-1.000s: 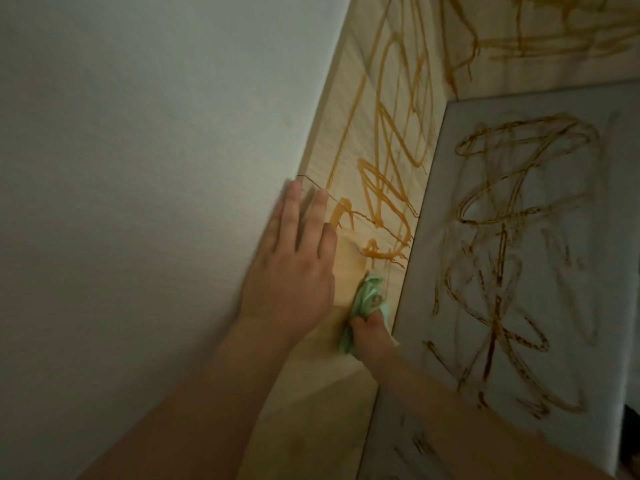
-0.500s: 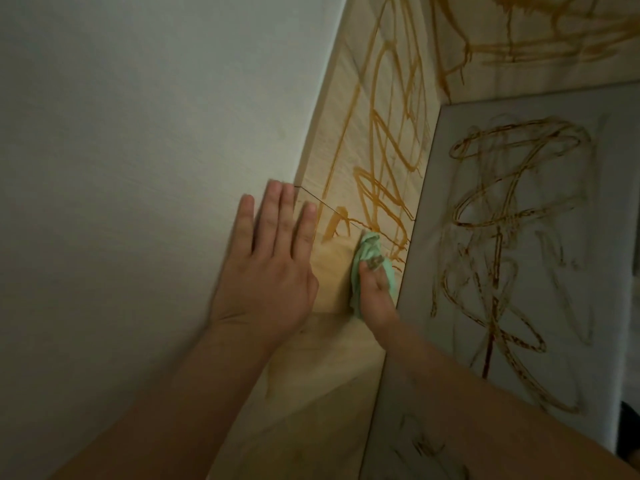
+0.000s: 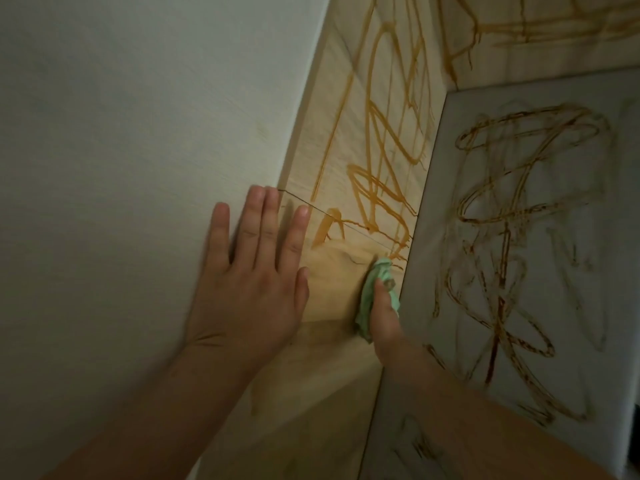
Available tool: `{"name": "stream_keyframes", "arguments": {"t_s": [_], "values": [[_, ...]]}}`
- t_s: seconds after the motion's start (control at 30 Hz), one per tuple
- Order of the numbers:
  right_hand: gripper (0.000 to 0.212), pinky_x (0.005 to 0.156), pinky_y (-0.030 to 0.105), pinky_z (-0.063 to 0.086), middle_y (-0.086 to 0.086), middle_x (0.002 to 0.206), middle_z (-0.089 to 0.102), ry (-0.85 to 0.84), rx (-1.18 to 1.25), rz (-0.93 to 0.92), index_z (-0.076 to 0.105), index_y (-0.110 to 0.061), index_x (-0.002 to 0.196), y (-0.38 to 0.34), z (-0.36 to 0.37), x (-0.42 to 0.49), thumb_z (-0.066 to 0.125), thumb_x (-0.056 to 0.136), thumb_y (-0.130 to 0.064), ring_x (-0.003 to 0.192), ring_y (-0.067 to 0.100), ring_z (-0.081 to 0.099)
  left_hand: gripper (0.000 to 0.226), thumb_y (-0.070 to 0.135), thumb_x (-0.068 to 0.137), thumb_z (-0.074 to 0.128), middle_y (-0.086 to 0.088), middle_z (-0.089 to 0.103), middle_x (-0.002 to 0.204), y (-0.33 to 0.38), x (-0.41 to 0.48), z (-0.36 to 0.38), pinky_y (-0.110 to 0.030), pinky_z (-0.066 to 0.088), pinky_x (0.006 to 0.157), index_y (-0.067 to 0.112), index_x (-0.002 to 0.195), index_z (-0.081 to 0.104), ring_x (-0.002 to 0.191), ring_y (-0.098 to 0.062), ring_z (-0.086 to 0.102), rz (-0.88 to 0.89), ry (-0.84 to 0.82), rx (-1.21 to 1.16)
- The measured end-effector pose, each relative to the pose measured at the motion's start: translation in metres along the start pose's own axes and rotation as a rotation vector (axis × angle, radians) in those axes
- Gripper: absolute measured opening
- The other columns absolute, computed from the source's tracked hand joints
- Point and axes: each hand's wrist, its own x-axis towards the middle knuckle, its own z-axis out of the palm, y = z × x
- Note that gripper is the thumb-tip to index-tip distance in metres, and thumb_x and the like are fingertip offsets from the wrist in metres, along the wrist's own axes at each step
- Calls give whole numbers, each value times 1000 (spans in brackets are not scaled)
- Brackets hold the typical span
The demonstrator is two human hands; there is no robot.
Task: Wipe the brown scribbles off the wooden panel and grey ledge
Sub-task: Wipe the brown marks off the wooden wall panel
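A light wooden panel point(image 3: 349, 157) runs up the middle, covered with orange-brown scribbles point(image 3: 384, 188) above a thin seam; the part below the seam looks wiped. A grey ledge point(image 3: 571, 341) on the right carries dark brown scribbles point(image 3: 498, 258). My right hand point(image 3: 382, 317) grips a bunched green cloth point(image 3: 372, 289) and presses it against the panel next to the ledge's edge. My left hand point(image 3: 249, 268) lies flat with straight fingers across the wall and the panel's left edge.
A plain white wall point(image 3: 131, 168) fills the left side. A second wooden surface with more brown scribbles point(image 3: 540, 32) crosses the top right, above the ledge. A dark gap point(image 3: 636, 441) shows at the lower right edge.
My right hand moved the cloth up the panel, then a little right toward the ledge's edge. My left hand slid left onto the wall and spread its fingers.
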Motion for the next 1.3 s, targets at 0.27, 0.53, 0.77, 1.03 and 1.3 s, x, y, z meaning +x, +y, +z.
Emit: {"name": "stream_keyframes", "arguments": {"t_s": [0.27,0.53,0.77,1.03,1.3], "values": [[79,103,47,47,11,154,47,168,18,100,38,-12,157,-2,-27,78,38,102,-69,128,35,53,69,42,110,19,-31,-3,168,9,2,13,-65,-7,123,5,164,-2,157,-45,-6,-22,30,-12],[79,107,47,45,15,157,43,191,40,-3,29,-14,162,-42,-31,120,30,104,-68,138,35,46,68,40,110,25,-34,4,166,5,-1,19,-67,-1,124,4,164,5,156,-48,1,-19,112,-46],[75,116,47,39,8,157,44,239,91,7,34,-20,160,-49,-15,125,38,102,-67,142,31,43,66,37,110,25,-36,6,165,5,1,29,-69,-1,123,5,164,6,156,-50,3,-29,116,1],[76,118,44,37,6,154,48,-50,-7,-216,36,-22,160,-73,29,10,38,99,-69,139,26,46,67,34,108,27,-37,4,165,4,0,26,-69,1,123,7,165,5,156,-50,0,-19,114,30],[53,126,19,15,-21,170,7,-275,-487,-901,28,-39,160,-55,48,-92,42,111,-23,152,-11,10,67,35,105,28,-32,16,165,9,3,16,-63,4,126,2,163,18,157,-45,11,-39,119,7]]}}
